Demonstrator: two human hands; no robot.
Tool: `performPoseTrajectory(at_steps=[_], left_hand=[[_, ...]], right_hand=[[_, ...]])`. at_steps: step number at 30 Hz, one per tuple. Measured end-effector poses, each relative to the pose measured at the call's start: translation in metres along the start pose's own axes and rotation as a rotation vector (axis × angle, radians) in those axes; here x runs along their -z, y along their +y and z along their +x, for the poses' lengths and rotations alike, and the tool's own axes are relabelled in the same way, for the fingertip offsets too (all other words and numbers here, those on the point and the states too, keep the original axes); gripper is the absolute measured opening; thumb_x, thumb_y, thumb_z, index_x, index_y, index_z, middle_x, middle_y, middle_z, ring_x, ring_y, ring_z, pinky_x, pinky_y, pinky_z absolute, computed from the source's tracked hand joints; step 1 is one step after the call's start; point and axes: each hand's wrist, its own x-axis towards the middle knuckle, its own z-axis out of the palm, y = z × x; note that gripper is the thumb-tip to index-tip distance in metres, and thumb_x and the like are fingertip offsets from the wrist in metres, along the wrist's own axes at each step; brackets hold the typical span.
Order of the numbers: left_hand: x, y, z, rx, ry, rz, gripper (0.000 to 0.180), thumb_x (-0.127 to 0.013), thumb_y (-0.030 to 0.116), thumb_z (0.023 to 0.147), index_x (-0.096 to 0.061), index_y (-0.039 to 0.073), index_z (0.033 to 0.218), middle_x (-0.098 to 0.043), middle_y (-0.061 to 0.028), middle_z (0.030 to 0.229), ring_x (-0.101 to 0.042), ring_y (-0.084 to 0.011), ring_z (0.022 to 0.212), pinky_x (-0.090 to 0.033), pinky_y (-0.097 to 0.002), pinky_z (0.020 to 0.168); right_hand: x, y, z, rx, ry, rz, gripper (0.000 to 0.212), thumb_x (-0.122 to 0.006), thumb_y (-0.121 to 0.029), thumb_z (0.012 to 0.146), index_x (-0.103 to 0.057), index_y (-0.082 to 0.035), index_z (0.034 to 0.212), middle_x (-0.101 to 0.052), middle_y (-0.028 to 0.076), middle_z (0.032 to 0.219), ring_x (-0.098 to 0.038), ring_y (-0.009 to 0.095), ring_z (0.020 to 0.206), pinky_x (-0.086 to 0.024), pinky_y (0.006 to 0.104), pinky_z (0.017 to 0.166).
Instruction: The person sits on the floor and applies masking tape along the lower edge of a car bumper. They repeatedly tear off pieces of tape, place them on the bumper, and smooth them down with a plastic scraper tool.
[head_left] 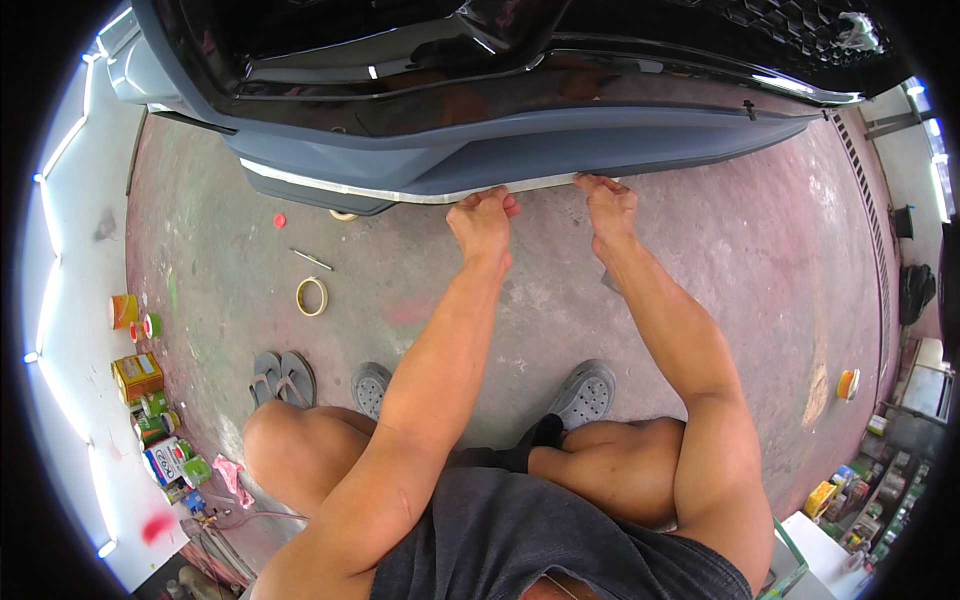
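Observation:
A strip of whitish masking tape (340,186) runs along the lower edge of the grey-blue lower trim (560,148) on a black car bumper (400,80). My left hand (482,226) is closed at this edge, its fingertips pinching the tape. A short way to the right, my right hand (610,208) has its thumb and fingers pressed together on the same strip near its right end. Between the two hands the tape follows the trim's edge. My fingers partly hide how firmly it sticks there.
On the concrete floor lie a tape roll (311,297), a slim pen-like tool (312,260), a red round piece (280,221) and grey flip-flops (283,380). Another roll (343,215) shows partly below the trim. Paint cans (137,378) line the left wall; more containers (880,500) stand right.

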Motion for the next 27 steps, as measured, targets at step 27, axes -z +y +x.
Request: performPoseTrajectory(at_steps=[27], left_hand=[[0.001,-0.022,-0.003,-0.510,0.225,0.588,0.038,-0.076,0.030,0.095,-0.070,-0.005,0.080,-0.069,-0.0122,0.069,-0.064,-0.0212,0.065,-0.051,-0.0392,0.067]], right_hand=[[0.000,0.008,0.003,0.054,0.028,-0.067,0.014,-0.080,-0.016,0.086,-0.074,-0.003,0.084,-0.067,0.000,0.083,-0.057,0.013,0.084,-0.042,0.0295,0.089]])
